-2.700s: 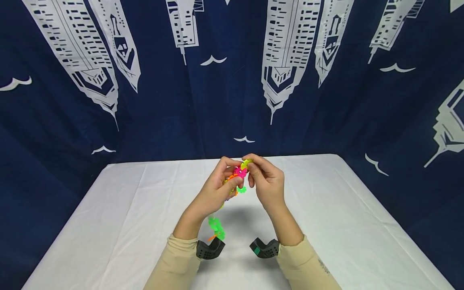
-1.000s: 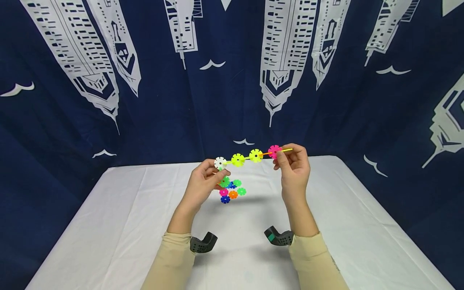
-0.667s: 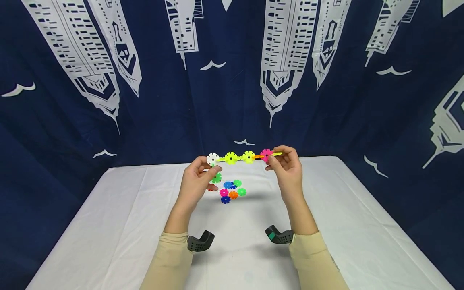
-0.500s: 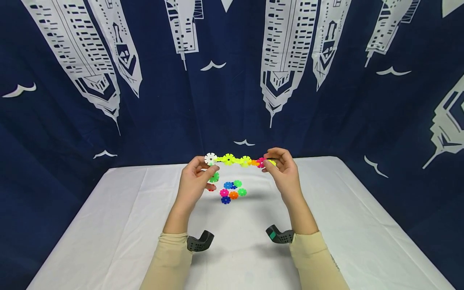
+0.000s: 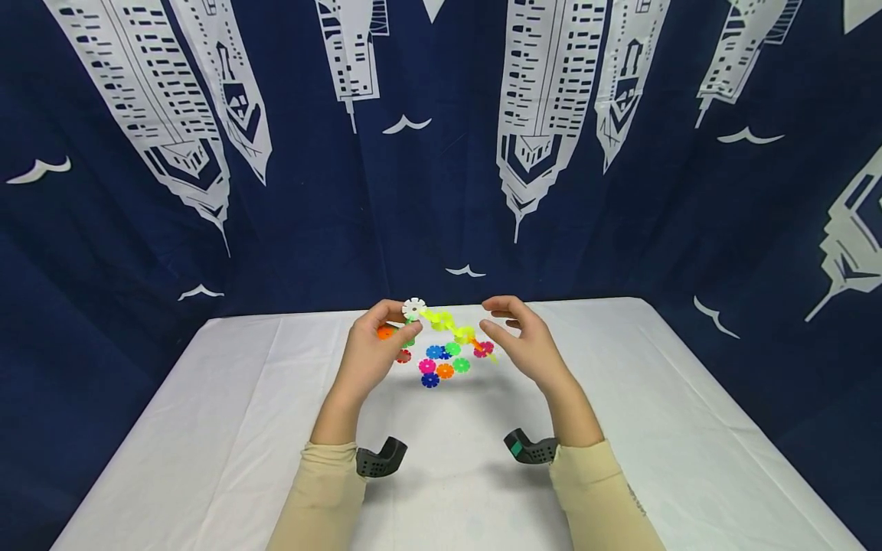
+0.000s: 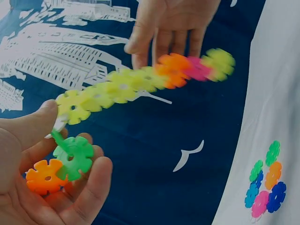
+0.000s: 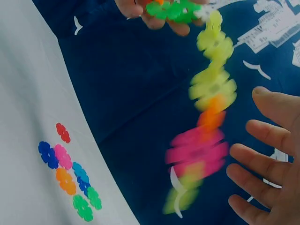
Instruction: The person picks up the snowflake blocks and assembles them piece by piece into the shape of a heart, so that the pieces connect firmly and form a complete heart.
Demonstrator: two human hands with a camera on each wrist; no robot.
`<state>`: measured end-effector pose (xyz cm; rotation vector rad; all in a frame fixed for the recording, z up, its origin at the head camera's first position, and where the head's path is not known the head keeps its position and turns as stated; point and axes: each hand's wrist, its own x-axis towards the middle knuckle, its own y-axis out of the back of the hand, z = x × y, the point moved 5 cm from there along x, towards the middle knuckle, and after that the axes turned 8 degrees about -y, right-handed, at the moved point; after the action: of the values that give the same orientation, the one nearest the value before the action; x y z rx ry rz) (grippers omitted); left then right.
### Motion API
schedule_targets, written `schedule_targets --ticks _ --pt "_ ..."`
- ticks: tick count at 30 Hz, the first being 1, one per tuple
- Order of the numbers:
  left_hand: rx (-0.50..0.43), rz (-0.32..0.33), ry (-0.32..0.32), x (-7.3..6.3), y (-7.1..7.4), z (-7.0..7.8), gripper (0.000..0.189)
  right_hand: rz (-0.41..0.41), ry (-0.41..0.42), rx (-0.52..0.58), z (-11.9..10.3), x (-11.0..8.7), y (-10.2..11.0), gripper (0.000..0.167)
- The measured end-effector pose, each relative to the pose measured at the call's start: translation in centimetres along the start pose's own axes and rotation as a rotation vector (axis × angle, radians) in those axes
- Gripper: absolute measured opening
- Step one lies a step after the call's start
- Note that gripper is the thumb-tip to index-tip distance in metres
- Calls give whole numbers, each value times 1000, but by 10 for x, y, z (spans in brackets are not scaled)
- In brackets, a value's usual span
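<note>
A chain of flower-shaped plastic interlocking discs hangs in the air from my left hand. Thumb and fingers pinch it around the white disc. From there yellow discs, an orange one, a pink one and a last yellow one slope down to the right. On the other side of the pinch, a green disc and an orange disc sit against the left fingers. My right hand is beside the chain's far end, its fingers loosely bent and apart, holding nothing.
Below the hands, several loose discs lie on the white-covered table: pink, orange, dark blue, light blue, green and a red one. A dark blue patterned curtain stands behind the table.
The hands stretched the chain out level between them; now the right hand has let go of the pink and yellow end, which drops downward. The left hand keeps its pinch.
</note>
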<state>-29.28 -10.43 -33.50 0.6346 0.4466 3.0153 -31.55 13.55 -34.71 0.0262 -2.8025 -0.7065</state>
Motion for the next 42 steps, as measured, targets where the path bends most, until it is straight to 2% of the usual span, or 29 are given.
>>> schedule_targets --ticks 5,9,13,16,20,27,30,33,36,42 --pt "134 -85 -43 -2 -9 3 33 -56 113 -52 -18 -8 -10 32" --pt "220 -143 -136 -4 -18 10 32 -94 190 -25 -34 -15 -20 29" --pt "231 -176 -229 -7 -24 17 32 -66 238 7 -42 -20 -24 19" --pt "219 -188 -258 -7 -26 20 33 -21 262 13 -45 -21 -23 11" --pt "181 -175 -239 -8 -26 22 37 35 294 25 -47 -23 -20 7" --pt "-59 -141 -158 -6 -21 22 34 125 276 90 -46 -22 -10 8" --pt "-92 -136 -133 -5 -20 20 31 142 262 128 -44 -21 -7 9" --pt "-90 -132 -120 -4 -20 19 29 118 252 168 -42 -21 -8 10" --pt "-98 -130 -128 -5 -20 19 28 59 241 191 -41 -21 -12 12" --pt "-86 -130 -145 -6 -21 20 28 -46 210 159 -39 -20 -21 27"
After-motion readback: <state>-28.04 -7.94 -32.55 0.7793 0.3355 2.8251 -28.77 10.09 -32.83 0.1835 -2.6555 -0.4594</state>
